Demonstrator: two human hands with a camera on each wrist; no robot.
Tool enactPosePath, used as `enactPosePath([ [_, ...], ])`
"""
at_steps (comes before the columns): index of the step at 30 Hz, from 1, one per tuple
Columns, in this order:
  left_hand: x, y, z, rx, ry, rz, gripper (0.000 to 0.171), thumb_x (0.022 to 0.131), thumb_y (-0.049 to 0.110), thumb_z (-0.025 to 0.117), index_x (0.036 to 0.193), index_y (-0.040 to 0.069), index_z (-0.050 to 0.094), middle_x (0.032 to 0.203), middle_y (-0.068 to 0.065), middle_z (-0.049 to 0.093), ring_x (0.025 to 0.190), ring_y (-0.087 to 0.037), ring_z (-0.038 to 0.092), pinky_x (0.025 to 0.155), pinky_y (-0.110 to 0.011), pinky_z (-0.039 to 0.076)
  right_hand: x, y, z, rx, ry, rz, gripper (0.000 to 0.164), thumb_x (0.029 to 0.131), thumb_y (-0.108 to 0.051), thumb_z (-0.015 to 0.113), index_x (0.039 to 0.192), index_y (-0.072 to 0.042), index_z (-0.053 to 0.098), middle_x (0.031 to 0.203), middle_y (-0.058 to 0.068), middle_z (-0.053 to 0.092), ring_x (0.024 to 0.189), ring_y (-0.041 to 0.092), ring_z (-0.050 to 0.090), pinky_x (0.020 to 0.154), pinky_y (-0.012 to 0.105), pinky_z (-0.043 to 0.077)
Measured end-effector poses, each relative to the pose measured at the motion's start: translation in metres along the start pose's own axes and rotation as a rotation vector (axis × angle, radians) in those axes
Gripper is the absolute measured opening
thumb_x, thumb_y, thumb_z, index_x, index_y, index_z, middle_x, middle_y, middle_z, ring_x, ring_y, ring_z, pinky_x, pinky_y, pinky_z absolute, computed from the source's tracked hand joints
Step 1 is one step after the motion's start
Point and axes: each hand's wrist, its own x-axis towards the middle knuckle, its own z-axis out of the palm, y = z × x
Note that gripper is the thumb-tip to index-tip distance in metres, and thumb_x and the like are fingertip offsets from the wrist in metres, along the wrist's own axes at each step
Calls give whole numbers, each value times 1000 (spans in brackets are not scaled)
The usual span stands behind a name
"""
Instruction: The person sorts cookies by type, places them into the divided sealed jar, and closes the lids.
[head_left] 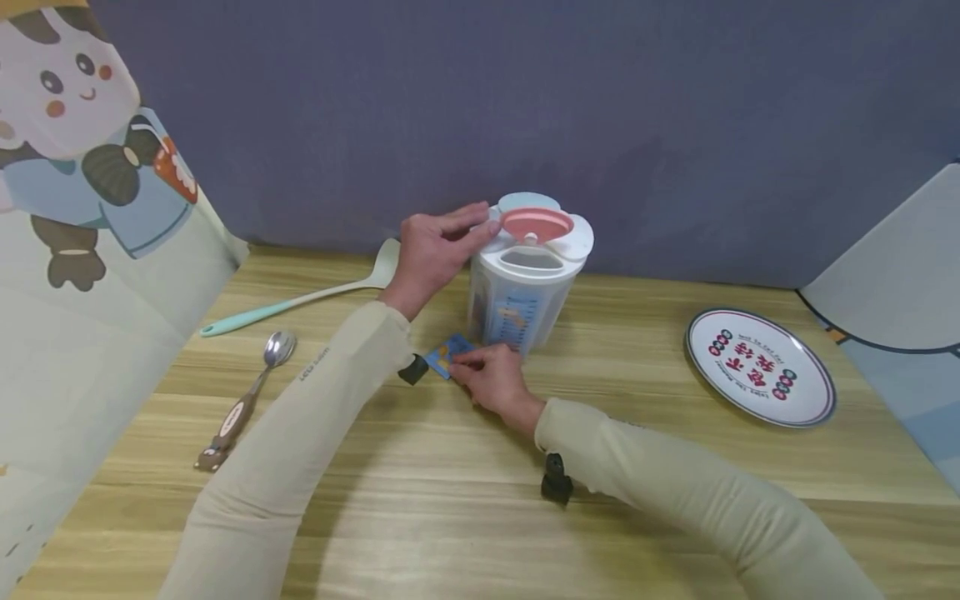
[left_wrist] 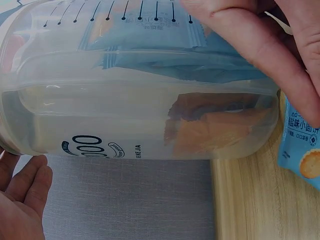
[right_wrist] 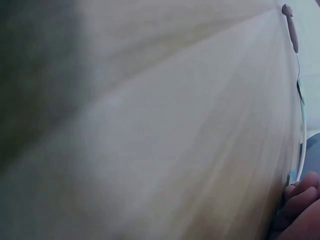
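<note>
A clear storage container (head_left: 517, 312) with a white lid stands upright on the table. Its pink flap (head_left: 536, 223) is tilted up behind an opening in the lid. Through the wall I see blue packets (left_wrist: 150, 37) and orange-brown packets (left_wrist: 215, 122). My left hand (head_left: 438, 250) rests on the lid's left edge with fingers extended. On the table at the container's foot, my right hand (head_left: 495, 379) pinches a small blue cracker packet (head_left: 447, 354) by its right side. The right wrist view is mostly blurred tabletop, with my fingertips (right_wrist: 302, 195) at its lower right.
Left of the container lie a turner (head_left: 300, 298) with a mint handle and a spoon (head_left: 251, 400) with a brown bear handle. A white plate (head_left: 757, 367) with red print sits on the right. A dark grey panel (head_left: 600, 125) rises behind the table.
</note>
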Motion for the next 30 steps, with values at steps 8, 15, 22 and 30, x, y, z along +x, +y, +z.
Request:
enactPosePath([
  [8, -10, 36, -4, 21, -4, -21, 27, 81, 9, 76, 103, -6, 69, 108, -15, 66, 102, -16, 64, 82, -24, 52, -1, -4, 0, -44, 8, -9, 10, 80, -4, 75, 90, 0, 75, 67, 9, 69, 33, 7, 50, 34, 28, 47],
  [15, -12, 39, -5, 10, -3, -25, 27, 81, 8, 76, 103, -6, 69, 108, -16, 66, 102, -16, 64, 83, -26, 52, -1, -4, 0, -65, 3, -12, 10, 79, -3, 75, 89, 0, 75, 66, 9, 68, 34, 7, 51, 35, 27, 47],
  [22, -12, 38, -6, 19, 3, -30, 27, 81, 9, 76, 103, -5, 69, 108, -15, 66, 102, -17, 64, 82, -23, 52, -1, -1, 1, -56, -1, -34, 11, 78, -1, 75, 89, 1, 74, 66, 9, 68, 35, 8, 52, 35, 28, 48],
  [30, -12, 36, -5, 23, 11, -19, 27, 81, 10, 77, 102, -4, 70, 107, -15, 67, 100, -16, 65, 80, -23, 52, 0, 3, 1, -19, 0, -69, 20, 78, 1, 74, 98, 2, 73, 59, 5, 64, 33, 8, 49, 33, 28, 46],
])
